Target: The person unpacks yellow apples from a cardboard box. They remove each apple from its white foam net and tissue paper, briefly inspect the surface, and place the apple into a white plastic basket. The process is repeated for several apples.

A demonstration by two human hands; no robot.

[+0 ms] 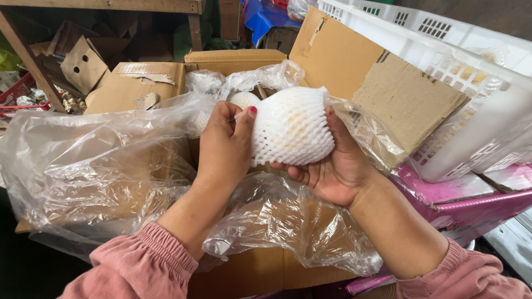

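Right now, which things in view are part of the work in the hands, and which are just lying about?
In hand:
- fruit in white foam net, held by left hand and right hand
- cardboard box below
- clear plastic liner
- other netted fruit inside

Lying about:
- white plastic crate
- pink box
- cardboard scraps
- red basket

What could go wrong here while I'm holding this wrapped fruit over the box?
The fruit in its white foam net rests mostly on the right hand, with the left hand only pinching the net's edge, so it might slip out. The loose clear plastic liner drapes over the cardboard box opening and may snag the fruit going in.
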